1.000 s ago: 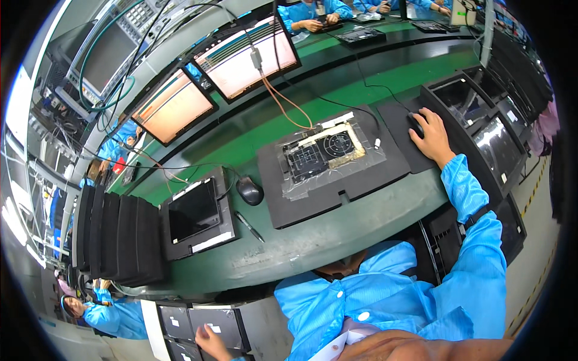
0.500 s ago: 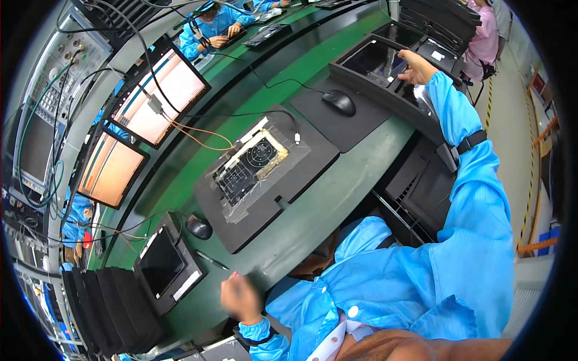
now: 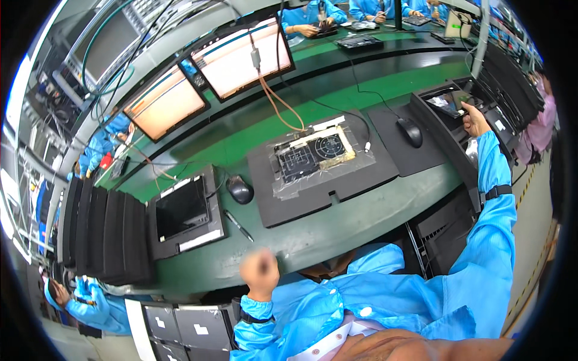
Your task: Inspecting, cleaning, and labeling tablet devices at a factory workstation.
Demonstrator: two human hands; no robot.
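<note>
Directly at the right grip [image 3: 475, 122] (black tray [image 3: 441, 137] beneath), a dark panel [image 3: 447, 102].

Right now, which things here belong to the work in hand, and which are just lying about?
Likely in the work:
dark panel at the right hand's fingers
black tray around it

Apparently just lying about, untouched:
pen
mouse beside the pen
upright black slabs

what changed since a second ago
The right hand let go of the right mouse and moved right to a dark-screened panel in the black tray; grip unclear. The left hand came up from lower left to the green table edge. The taped fixture, pen and left mouse stayed put.
</note>
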